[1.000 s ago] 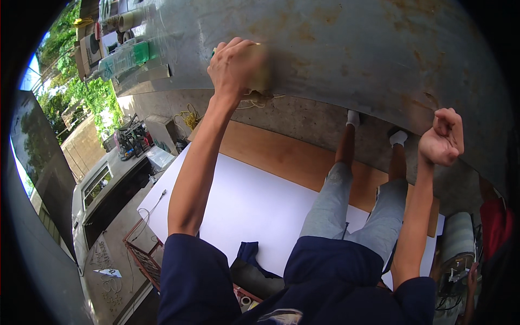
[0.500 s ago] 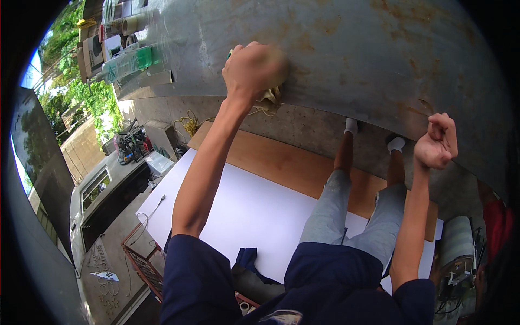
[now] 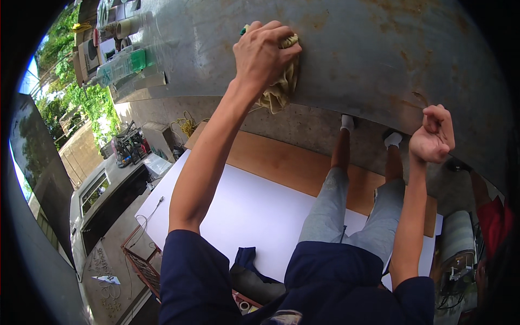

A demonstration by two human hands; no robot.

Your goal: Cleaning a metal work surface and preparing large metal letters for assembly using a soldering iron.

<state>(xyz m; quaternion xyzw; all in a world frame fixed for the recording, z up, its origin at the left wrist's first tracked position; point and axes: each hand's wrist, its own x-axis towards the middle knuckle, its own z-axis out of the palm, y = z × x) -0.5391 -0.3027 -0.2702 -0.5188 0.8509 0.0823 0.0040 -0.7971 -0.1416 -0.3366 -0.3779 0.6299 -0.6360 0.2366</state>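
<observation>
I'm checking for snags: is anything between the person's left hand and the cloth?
Nothing visible; the left hand holds the yellowish cloth over the grey metal sheet. A small green thing shows beside the fingers; how far it reaches under them is hidden.

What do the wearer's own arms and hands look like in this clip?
Both the left hand and the right hand are bare, with no gloves. The forearms are uncovered too, and no watch or bracelet shows at either wrist. The sleeves are short, loose and plain dark navy, matching the shirt.
</observation>
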